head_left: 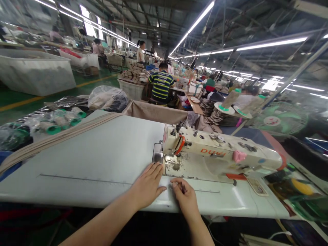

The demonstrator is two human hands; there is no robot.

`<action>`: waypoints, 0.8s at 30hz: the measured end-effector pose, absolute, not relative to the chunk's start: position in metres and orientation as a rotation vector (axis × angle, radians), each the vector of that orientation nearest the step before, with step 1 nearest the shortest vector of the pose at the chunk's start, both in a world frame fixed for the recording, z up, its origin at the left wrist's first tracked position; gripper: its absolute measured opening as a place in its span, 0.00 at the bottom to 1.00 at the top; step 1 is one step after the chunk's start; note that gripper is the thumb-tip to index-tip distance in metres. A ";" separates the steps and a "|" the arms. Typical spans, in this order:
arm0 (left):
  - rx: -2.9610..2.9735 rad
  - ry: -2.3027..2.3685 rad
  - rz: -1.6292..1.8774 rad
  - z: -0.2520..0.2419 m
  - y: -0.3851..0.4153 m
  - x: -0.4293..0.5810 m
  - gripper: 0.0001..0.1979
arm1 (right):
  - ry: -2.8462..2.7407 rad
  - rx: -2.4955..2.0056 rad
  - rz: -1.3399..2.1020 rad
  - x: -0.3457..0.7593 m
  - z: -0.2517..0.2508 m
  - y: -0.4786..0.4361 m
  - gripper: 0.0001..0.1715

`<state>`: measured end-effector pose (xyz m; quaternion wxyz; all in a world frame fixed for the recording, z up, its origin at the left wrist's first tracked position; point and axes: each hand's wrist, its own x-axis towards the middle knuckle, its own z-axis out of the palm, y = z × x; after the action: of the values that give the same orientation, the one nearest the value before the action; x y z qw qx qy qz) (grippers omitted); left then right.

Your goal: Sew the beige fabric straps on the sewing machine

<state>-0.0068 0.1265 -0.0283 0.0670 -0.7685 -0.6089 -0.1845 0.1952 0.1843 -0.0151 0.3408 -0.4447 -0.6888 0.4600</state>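
My left hand (150, 184) lies flat on the pale sewing table (102, 150), fingers stretched toward the metal plate (157, 155) at the needle end of the sewing machine (220, 150). No cloth shows under it. Just right of it, my right hand (185, 194) is curled in front of the machine bed, thumb and fingers closed. A small dark pointed tool, seemingly thread snips (183, 187), sticks out of its grip; most of the tool is hidden by the fingers. A printed ruler line (84, 179) runs along the table near both hands.
Long beige fabric strips (61, 133) lie over the table's left edge. Beyond are bagged thread cones (53, 124) and a cloth-lined bin (156, 112). A green fan (279, 119) stands at right. A person in a striped shirt (161, 85) sits ahead.
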 end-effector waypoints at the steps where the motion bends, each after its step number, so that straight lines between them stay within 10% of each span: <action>1: -2.324 -1.847 -0.533 -0.027 0.127 -0.007 0.36 | -1.798 -1.158 1.192 0.195 -0.015 0.185 0.27; 24: -2.434 -2.131 -0.728 -0.019 0.167 -0.029 0.24 | -1.801 -1.171 1.208 0.196 -0.009 0.180 0.21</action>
<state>-0.0293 0.1669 -0.0194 -0.0871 -0.7313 -0.6402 -0.2186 0.1962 0.1800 -0.0093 0.3320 -0.4482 -0.6892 0.4624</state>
